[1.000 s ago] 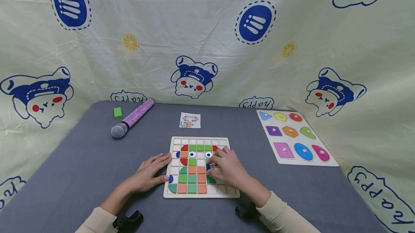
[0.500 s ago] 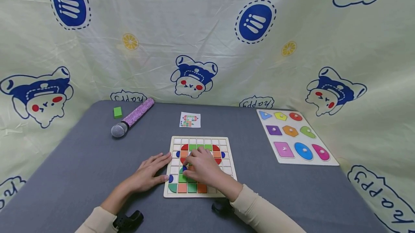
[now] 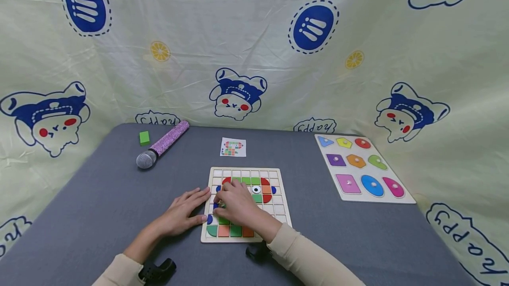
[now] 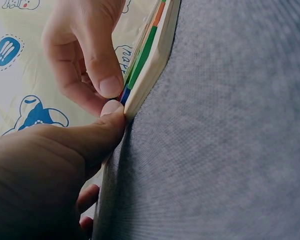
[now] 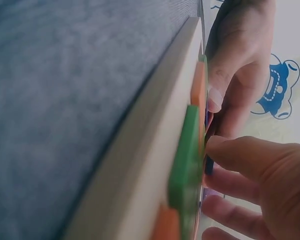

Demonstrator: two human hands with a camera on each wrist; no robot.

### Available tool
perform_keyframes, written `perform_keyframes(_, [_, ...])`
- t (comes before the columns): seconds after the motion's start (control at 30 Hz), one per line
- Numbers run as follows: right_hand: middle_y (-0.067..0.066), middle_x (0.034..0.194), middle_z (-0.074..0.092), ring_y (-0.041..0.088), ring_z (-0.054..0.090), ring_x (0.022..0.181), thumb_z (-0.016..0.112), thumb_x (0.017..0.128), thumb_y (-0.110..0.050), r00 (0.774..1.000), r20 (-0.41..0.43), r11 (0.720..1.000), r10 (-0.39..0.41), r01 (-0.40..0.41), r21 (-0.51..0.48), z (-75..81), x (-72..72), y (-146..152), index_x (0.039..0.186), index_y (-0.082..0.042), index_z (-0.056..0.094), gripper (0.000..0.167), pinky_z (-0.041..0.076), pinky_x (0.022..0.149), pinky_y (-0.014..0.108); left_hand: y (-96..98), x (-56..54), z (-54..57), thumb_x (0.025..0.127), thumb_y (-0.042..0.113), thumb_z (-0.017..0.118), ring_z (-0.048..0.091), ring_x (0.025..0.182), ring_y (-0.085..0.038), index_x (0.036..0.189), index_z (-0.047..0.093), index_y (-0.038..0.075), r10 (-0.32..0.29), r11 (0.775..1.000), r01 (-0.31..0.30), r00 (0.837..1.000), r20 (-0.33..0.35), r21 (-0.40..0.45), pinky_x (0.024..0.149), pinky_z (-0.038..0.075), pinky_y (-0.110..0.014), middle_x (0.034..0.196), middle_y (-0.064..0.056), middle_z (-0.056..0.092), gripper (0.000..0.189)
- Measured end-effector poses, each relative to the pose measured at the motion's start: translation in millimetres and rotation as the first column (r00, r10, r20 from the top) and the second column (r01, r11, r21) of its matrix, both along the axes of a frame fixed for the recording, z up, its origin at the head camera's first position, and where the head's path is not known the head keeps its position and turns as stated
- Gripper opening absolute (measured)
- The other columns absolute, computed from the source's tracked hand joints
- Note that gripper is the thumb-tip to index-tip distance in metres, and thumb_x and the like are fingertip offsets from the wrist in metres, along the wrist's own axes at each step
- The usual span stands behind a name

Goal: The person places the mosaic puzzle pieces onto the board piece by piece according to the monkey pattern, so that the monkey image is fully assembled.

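A wooden grid board (image 3: 226, 240) lies on the grey table, partly filled with green, orange, red and eye-patterned tiles. Over its left half my right hand (image 3: 240, 207) pinches a small dark blue piece (image 3: 215, 205) between thumb and fingers; in the right wrist view that piece (image 5: 209, 165) shows edge-on. My left hand (image 3: 184, 214) rests at the board's left edge, fingers extended, thumb beside a blue half-round tile (image 3: 209, 219). Another blue tile (image 3: 218, 189) sits higher in the left column. The right hand hides several tiles in the middle.
Behind the board lies a small pattern card (image 3: 233, 147). A purple glitter microphone (image 3: 169, 140) and a green block (image 3: 144, 138) are at the back left. At the right is a shape puzzle board (image 3: 345, 180) with knobbed pieces. A printed curtain (image 3: 254, 34) hangs behind the table.
My right hand has carried the blue piece leftward across the board, from the right of the middle to near the left column. The left hand has stayed at the board's edge.
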State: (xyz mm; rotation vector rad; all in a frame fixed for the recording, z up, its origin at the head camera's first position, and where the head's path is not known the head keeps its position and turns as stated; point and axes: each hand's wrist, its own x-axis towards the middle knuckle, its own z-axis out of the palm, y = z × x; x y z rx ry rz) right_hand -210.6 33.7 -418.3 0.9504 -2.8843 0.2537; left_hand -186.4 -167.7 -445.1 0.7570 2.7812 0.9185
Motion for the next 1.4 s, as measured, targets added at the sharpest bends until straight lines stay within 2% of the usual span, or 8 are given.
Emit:
perform_keyframes(0.3, [-0.006,0.092,0.06,0.013,0.042,0.087,0.071,0.081,-0.043,1.0,0.002,1.0,0.008,-0.008,0.014,-2.6,-1.9,-5.2,0.095,-0.025,0.074,0.022,0.035,0.078,0.03,-0.2,0.8,0.4,0.093,0.035,0.057,0.022,0.143,-0.039,0.147,0.034,0.012,-0.003,1.0,0.002,1.0,0.027,0.006,0.104,0.017,-0.069,0.155,-0.008,0.03,0.063])
perform_keyframes(0.57, [-0.006,0.092,0.06,0.013,0.042,0.087,0.07,0.082,-0.043,1.0,0.009,1.0,0.009,-0.009,0.01,-3.0,-1.7,-4.0,0.095,-0.027,0.074,0.021,0.036,0.079,0.03,0.3,0.8,0.6,0.093,0.035,0.057,0.023,0.142,-0.04,0.147,0.035,0.011,-0.004,1.0,0.004,1.0,0.015,0.007,0.104,0.018,-0.068,0.155,-0.009,0.031,0.063])
perform_keyframes(1.0, [-0.007,0.093,0.06,0.011,0.039,0.083,0.071,0.082,-0.041,1.0,0.004,1.0,0.013,-0.013,-0.013,-1.9,5.5,4.8,0.091,-0.026,0.075,0.017,0.032,0.075,0.026,0.4,0.9,1.4,0.093,0.037,0.057,0.022,0.143,-0.039,0.147,0.035,0.013,0.002,1.0,-0.002,1.0,0.021,0.002,0.104,0.018,-0.068,0.155,-0.007,0.03,0.064])
perform_keyframes(1.4, [-0.007,0.093,0.059,0.011,0.041,0.087,0.069,0.083,-0.041,0.999,0.009,0.999,0.037,-0.037,-0.019,-2.5,7.1,2.3,0.092,-0.026,0.075,0.018,0.035,0.081,0.029,0.0,0.9,2.2,0.093,0.037,0.056,0.022,0.142,-0.039,0.147,0.034,0.013,0.0,1.0,0.0,1.0,0.022,-0.003,0.104,0.018,-0.068,0.155,-0.007,0.03,0.063])
